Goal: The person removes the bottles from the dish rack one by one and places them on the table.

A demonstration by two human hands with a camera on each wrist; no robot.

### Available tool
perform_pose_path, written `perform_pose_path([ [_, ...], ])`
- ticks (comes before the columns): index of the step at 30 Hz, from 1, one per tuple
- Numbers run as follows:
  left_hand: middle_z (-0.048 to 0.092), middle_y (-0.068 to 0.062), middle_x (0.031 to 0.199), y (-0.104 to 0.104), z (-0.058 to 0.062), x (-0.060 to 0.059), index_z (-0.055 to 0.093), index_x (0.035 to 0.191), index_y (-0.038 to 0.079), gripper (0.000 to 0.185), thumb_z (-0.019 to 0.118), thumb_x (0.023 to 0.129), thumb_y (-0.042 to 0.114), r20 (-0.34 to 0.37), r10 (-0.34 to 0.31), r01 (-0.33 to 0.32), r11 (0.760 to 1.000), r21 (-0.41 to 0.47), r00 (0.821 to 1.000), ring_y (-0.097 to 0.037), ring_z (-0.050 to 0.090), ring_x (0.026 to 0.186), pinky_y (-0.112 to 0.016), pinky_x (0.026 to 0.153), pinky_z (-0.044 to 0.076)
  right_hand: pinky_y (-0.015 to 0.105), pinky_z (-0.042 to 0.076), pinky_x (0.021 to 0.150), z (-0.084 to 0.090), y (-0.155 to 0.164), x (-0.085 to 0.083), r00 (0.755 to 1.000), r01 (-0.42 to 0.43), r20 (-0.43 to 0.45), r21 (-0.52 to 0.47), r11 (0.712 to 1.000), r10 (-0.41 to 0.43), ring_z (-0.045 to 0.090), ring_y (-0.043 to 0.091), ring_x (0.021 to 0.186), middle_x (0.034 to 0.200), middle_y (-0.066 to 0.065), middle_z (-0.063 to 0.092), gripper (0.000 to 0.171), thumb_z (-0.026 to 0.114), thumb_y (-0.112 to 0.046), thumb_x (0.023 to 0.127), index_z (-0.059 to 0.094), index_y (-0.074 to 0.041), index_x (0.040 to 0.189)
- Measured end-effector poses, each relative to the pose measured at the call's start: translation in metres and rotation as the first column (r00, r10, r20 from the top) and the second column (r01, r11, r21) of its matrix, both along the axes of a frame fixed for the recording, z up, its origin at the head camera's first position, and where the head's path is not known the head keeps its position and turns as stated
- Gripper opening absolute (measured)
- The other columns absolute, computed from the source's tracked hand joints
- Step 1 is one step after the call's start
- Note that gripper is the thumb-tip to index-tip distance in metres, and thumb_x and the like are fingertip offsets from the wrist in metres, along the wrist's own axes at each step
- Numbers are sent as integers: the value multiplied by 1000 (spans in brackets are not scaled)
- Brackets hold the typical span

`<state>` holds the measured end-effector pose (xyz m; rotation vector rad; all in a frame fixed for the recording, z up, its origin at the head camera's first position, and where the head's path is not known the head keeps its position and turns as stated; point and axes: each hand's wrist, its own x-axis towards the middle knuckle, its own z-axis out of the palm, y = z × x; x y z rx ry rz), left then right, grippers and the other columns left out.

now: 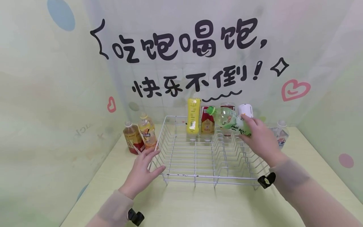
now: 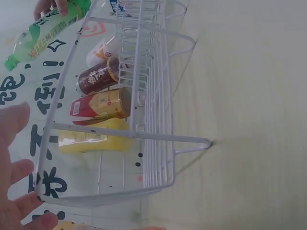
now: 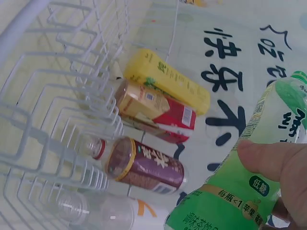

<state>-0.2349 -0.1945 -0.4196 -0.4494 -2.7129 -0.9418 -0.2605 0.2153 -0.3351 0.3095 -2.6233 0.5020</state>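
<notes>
My right hand (image 1: 262,138) grips a green-labelled drink bottle (image 1: 229,121) around its body, its green cap pointing left. The bottle is tilted over the back right of a white wire dish rack (image 1: 195,176). In the right wrist view, the thumb presses the label of the green bottle (image 3: 230,191). My left hand (image 1: 141,171) is at the rack's left front corner, fingers spread, thumb and fingertips right at the rim. Along the rack's back, a yellow bottle (image 1: 193,116), a red-and-gold bottle (image 1: 208,121), a purple-brown labelled bottle (image 3: 146,165) and a white-labelled bottle (image 1: 245,110) stand upside down.
Left of the rack, a red-labelled bottle (image 1: 133,138) and an orange-labelled bottle (image 1: 148,130) stand upright on the table (image 1: 184,208). Another clear bottle (image 1: 281,134) stands beyond the rack's right side. A printed wall sheet (image 1: 175,19) hangs behind.
</notes>
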Motion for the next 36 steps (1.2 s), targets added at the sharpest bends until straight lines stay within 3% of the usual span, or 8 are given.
perform_pose_path([
  [8, 34, -14, 151, -3, -20, 2, 53, 136, 11, 62, 66, 88, 48, 47, -5, 5, 1000, 3, 999, -41, 31, 135, -63, 105, 29, 59, 46, 73, 6, 32, 11, 996, 72, 67, -131, 989, -64, 50, 44, 102, 132, 30, 44, 78, 72, -24, 87, 29, -12, 151],
  [15, 25, -10, 156, -3, -28, 3, 52, 139, 12, 58, 61, 92, 46, 80, -39, 34, 998, 60, 996, -44, 28, 136, -55, 88, 49, 59, 43, 76, 6, 57, 25, 996, 87, 50, -248, 965, -77, 48, 42, 102, 124, 27, 49, 79, 72, -22, 87, 28, -9, 151],
  [18, 24, -9, 157, -3, -32, 2, 51, 139, 12, 58, 60, 93, 46, 73, -46, 41, 996, 74, 996, -43, 27, 137, -56, 90, 48, 57, 43, 76, 3, 67, 30, 994, 106, 56, -305, 946, -94, 48, 43, 103, 125, 26, 48, 78, 71, -24, 88, 28, -12, 152],
  [24, 21, -10, 157, -2, -35, 2, 49, 140, 11, 59, 60, 93, 44, 77, -60, 51, 992, 115, 995, -41, 24, 140, -60, 99, 39, 50, 44, 74, -10, 89, 39, 989, 151, 70, -433, 889, -134, 47, 45, 109, 136, 27, 43, 77, 68, -30, 90, 25, -12, 152],
  [27, 20, -10, 158, 0, -36, 2, 48, 141, 10, 58, 61, 93, 41, 94, -67, 54, 990, 132, 993, -41, 23, 140, -61, 98, 39, 35, 45, 73, -19, 100, 42, 985, 172, 76, -496, 851, -155, 43, 45, 115, 141, 26, 38, 78, 67, -29, 91, 22, -14, 152],
  [31, 19, -11, 158, 0, -37, 3, 47, 142, 11, 58, 62, 94, 39, 106, -62, 47, 990, 136, 992, -41, 23, 140, -62, 100, 36, 16, 41, 67, -30, 110, 42, 977, 210, 102, -575, 791, -186, 41, 38, 115, 138, 22, 34, 77, 66, -28, 92, 21, -18, 153],
  [36, 18, -9, 158, -1, -37, 3, 46, 143, 10, 61, 60, 93, 43, 124, -54, 36, 988, 148, 991, -41, 22, 140, -62, 101, 35, 14, 44, 67, -47, 121, 42, 966, 256, 155, -649, 716, -205, 40, 24, 111, 135, 17, 32, 76, 64, -31, 92, 17, -26, 152],
])
